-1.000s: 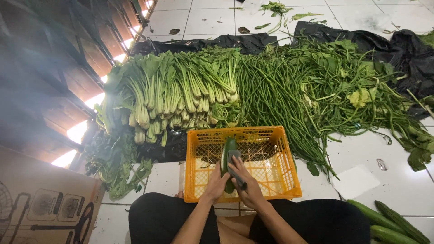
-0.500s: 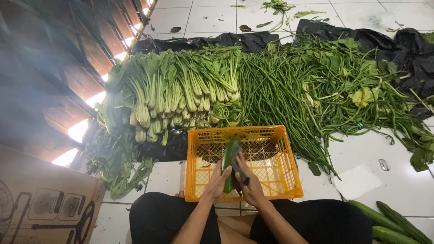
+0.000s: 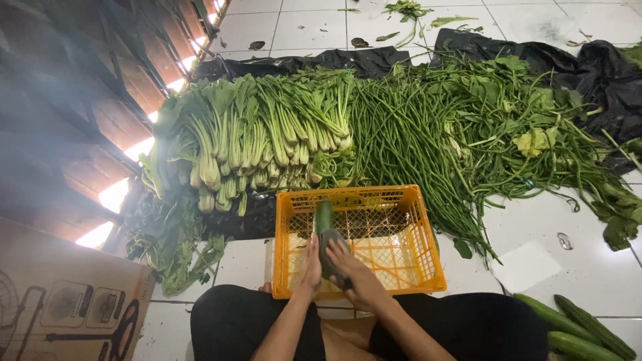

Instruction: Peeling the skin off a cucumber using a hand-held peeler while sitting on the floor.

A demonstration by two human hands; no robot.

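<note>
Both hands grip a smooth, dark green cucumber (image 3: 326, 235) over the lattice-walled orange plastic crate (image 3: 414, 220): the left hand (image 3: 311, 267) cups its lower end, and the right hand (image 3: 358, 271) has fingers curled around it. At 12 o'clock lie pale-stalked leafy greens (image 3: 254, 140) and thin long beans (image 3: 408, 134); at 4 o'clock, more cucumbers (image 3: 575, 327) rest on glossy white tile.

A bright orange lattice-walled plastic crate (image 3: 414, 220) looks smooth. Behind the crate, crumpled black plastic sheeting (image 3: 535, 57) shines slightly on glossy white floor tiles (image 3: 588, 267); left, matt brown cardboard box (image 3: 60, 301).
</note>
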